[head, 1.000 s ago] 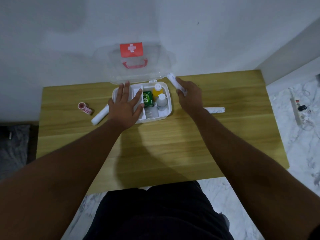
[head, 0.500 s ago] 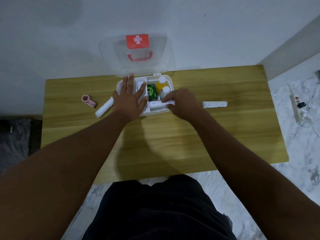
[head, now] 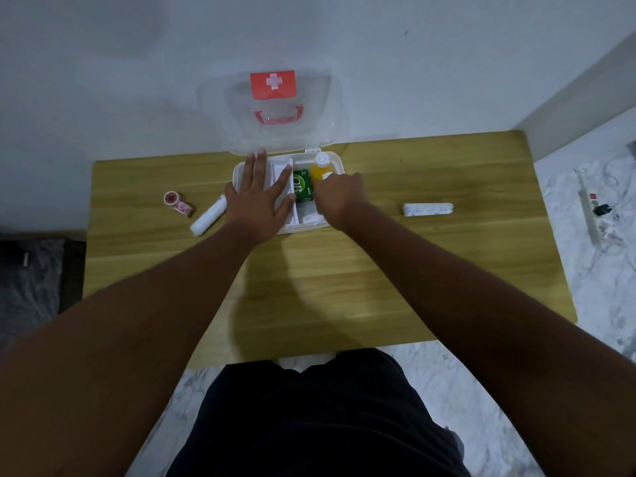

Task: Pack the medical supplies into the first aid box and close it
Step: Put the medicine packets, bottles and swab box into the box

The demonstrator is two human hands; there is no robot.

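First aid box (head: 236, 175) stands open on the table (head: 344, 270). The left hand (head: 261, 197) lies flat, fingers straight, on its left half; the right hand (head: 339, 197) curls into its right half, possibly round something, I cannot tell. A bandage roll (head: 427, 208) lies well to the right, long axis crosswise, nearest the right hand.

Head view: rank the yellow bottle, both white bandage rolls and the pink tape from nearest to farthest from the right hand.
1. Yellow bottle, inside the box, just beyond the right hand.
2. Right bandage roll, off to the hand's right.
3. Left bandage roll, left of the box.
4. Pink tape, farthest left.
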